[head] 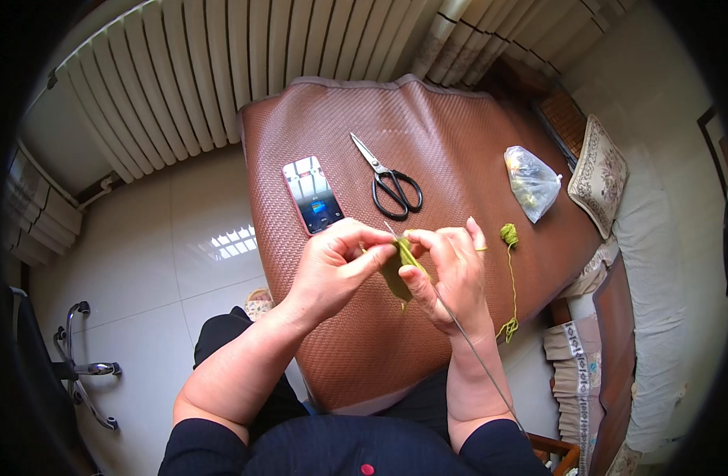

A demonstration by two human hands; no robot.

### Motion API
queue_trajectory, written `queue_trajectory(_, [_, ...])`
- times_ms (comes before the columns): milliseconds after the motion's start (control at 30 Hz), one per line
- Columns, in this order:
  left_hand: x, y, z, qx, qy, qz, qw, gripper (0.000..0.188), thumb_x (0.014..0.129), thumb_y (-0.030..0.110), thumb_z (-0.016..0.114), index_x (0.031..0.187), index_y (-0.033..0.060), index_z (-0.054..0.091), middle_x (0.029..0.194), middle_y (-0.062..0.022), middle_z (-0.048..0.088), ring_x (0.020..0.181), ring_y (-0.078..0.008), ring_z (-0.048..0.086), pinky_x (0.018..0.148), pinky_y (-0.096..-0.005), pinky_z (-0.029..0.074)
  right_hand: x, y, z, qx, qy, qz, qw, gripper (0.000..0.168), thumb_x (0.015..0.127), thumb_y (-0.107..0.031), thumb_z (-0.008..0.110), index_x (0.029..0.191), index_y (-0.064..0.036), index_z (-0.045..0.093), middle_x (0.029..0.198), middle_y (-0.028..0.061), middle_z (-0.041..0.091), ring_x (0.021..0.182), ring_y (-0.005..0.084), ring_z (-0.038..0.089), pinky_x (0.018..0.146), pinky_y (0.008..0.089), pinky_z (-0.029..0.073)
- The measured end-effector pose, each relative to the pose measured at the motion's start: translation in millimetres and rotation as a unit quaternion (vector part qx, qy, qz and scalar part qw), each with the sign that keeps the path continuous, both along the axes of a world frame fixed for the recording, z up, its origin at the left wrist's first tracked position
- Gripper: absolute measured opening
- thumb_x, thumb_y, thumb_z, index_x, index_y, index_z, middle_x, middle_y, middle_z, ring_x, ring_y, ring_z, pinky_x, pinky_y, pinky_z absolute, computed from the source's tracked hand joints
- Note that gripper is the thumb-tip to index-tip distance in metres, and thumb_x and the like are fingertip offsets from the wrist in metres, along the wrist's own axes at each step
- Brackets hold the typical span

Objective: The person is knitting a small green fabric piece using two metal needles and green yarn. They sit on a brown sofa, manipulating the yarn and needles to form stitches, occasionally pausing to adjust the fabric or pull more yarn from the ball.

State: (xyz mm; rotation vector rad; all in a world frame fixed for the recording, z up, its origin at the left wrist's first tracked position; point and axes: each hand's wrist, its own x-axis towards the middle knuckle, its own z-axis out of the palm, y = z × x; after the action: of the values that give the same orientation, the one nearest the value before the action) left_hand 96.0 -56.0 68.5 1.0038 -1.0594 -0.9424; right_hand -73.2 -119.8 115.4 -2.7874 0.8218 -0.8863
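Note:
Between my two hands is a small piece of green knitting [398, 276] on thin metal knitting needles. My left hand [343, 256] pinches its upper left edge between thumb and forefinger, near a needle tip. My right hand [450, 271] grips the right side, with a long needle [477, 352] running from under it down along my forearm. Yarn passes around a raised finger of the right hand. To the right lies a small ball of green yarn [509, 234], its loose strand [512, 285] trailing down to a tangle near my right wrist.
On the brown woven mat [340, 369] lie black-handled scissors [394, 187], a phone [313, 196] with its screen lit, and a knotted clear plastic bag [532, 184]. A patterned cushion [599, 175] is at the right edge. A radiator [221, 71] stands behind; a wheeled chair [72, 369] is at left.

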Motion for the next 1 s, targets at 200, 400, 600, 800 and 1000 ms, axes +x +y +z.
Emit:
queue_trajectory(200, [-11,3,-1,-0.025,-0.097,-0.01,0.995,0.012,0.086,0.003,0.067,0.097,0.0018,0.069,0.087,-0.0012,0.057,0.073,-0.0063,0.052,0.064,-0.0196,0.043,-3,-16,-11,0.102,-0.053,0.109,0.987,0.07,0.067,-0.064,0.071,0.109,-0.009,0.061,0.095,0.0078,0.059,0.092,0.0255,0.056,0.102,0.0523,0.027])
queue_trajectory(400, [-3,2,5,0.014,0.136,0.03,0.99,0.016,0.091,0.006,0.062,0.107,0.0015,0.061,0.1,-0.0026,0.061,0.09,-0.0064,0.059,0.076,-0.0189,0.048,-6,-14,-5,-0.041,-0.103,0.08,0.991,0.034,0.076,-0.04,0.072,0.095,-0.012,0.071,0.073,-0.0015,0.052,0.069,0.0154,0.049,0.082,0.0374,0.032])
queue_trajectory(600, [7,1,5,-0.003,0.111,0.006,0.994,0.016,0.093,0.009,0.06,0.107,0.0028,0.062,0.091,0.0002,0.062,0.083,-0.0049,0.057,0.072,-0.0184,0.046,-7,-13,-4,0.043,-0.137,0.128,0.981,0.019,0.083,-0.024,0.066,0.096,-0.011,0.072,0.073,-0.0024,0.053,0.071,0.0144,0.048,0.08,0.034,0.033])
queue_trajectory(800, [19,5,14,0.088,0.165,-0.193,0.963,0.022,0.095,0.016,0.058,0.111,0.0013,0.061,0.096,-0.0015,0.064,0.088,-0.0069,0.059,0.079,-0.0227,0.049,-17,-24,-11,0.204,-0.169,0.183,0.947,0.019,0.082,-0.024,0.069,0.093,-0.009,0.071,0.082,0.0012,0.057,0.074,0.0192,0.051,0.08,0.0347,0.039])
queue_trajectory(1000, [23,5,15,0.106,0.11,-0.201,0.968,0.025,0.094,0.01,0.056,0.117,-0.0004,0.06,0.1,-0.003,0.065,0.089,-0.007,0.059,0.077,-0.0223,0.049,-10,-17,1,-0.058,-0.085,0.108,0.989,0.03,0.078,-0.037,0.072,0.094,-0.011,0.07,0.083,0.0014,0.058,0.078,0.0197,0.055,0.08,0.0386,0.039])
